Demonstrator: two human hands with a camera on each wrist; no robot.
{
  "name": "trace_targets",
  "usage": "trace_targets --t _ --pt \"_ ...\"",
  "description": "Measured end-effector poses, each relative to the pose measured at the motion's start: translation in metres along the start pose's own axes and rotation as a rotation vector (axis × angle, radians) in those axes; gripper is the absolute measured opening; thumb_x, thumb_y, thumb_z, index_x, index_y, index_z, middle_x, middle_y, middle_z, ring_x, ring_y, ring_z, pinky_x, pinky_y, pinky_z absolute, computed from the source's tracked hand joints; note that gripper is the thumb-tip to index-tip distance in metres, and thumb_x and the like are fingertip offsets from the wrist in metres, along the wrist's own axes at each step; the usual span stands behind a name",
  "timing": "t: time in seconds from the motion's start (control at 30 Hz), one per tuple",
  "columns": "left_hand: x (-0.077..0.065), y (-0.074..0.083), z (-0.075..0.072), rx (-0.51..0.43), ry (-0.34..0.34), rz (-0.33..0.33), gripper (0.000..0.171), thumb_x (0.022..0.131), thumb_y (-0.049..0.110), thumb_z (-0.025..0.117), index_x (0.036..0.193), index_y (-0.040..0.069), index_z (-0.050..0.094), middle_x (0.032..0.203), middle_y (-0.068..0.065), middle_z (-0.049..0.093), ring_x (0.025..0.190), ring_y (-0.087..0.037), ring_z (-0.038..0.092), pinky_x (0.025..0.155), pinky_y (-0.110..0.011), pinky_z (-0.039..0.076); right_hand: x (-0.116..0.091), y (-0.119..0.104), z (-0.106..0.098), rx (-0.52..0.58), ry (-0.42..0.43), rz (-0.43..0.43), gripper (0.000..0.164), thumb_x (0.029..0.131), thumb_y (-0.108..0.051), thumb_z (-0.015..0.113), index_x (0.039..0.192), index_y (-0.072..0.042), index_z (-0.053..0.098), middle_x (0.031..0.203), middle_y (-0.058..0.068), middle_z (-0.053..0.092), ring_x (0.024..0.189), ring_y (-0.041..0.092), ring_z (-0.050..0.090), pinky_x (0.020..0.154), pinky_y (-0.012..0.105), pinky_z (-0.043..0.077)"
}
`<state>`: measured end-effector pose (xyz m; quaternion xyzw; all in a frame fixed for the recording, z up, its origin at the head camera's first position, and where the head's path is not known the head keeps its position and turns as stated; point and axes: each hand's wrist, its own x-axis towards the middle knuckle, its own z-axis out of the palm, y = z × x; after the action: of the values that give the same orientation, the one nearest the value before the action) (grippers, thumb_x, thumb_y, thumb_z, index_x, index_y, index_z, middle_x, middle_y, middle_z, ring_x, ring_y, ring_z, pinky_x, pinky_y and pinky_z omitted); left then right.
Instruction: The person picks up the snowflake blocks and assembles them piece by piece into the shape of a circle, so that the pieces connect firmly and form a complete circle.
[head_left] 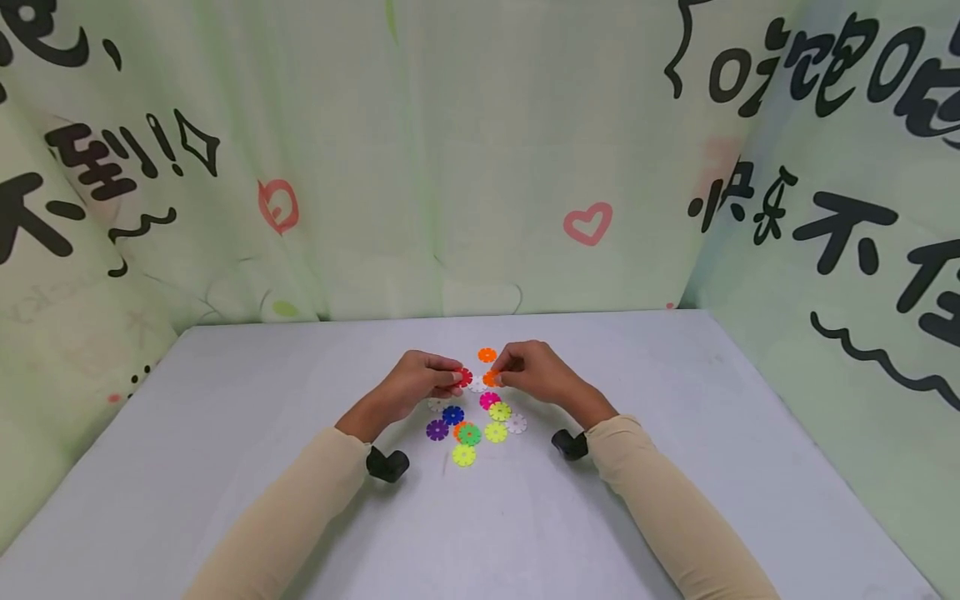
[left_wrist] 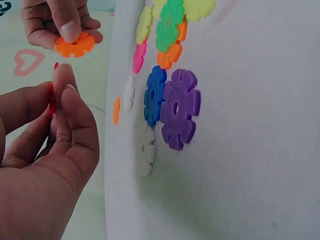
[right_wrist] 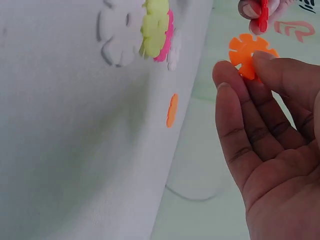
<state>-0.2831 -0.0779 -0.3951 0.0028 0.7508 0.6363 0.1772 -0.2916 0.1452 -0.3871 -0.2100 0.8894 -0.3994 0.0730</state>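
My left hand (head_left: 420, 382) pinches a red notched plastic disc (head_left: 466, 377) between thumb and fingers. In the left wrist view that red disc (left_wrist: 52, 98) shows edge-on. Facing it, my right hand (head_left: 542, 373) pinches an orange notched disc (right_wrist: 247, 56) between thumb and fingertips. Both discs are held above the table, a small gap apart. Below the hands lie a blue disc (left_wrist: 155, 95) and a purple disc (left_wrist: 181, 109), edges overlapping. A green disc (head_left: 468, 434) partly covers another orange one. A pink disc (head_left: 489, 401) touches a yellow disc (head_left: 499, 412).
More yellow discs (head_left: 463, 455) lie at the near side of the group, with a white disc (head_left: 516, 423) to the right. A loose orange disc (head_left: 487, 355) sits farther back. The white table (head_left: 480, 533) ends at a printed curtain (head_left: 480, 167).
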Motion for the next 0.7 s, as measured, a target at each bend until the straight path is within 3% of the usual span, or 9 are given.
trace_targets --t 0.7 --pt "-0.0004 -0.0045 0.0015 -0.086 -0.012 -0.03 0.024 0.093 0.009 0.066 0.115 -0.001 0.066 0.1 -0.014 0.069 0.082 -0.023 0.07 0.08 -0.031 0.054 -0.0012 -0.0039 0.0088 0.137 0.066 -0.04 0.008 0.088 -0.006 0.071 0.094 -0.005 0.067 0.089 0.003 0.069 0.087 0.026 0.069 0.08 0.032 0.054"
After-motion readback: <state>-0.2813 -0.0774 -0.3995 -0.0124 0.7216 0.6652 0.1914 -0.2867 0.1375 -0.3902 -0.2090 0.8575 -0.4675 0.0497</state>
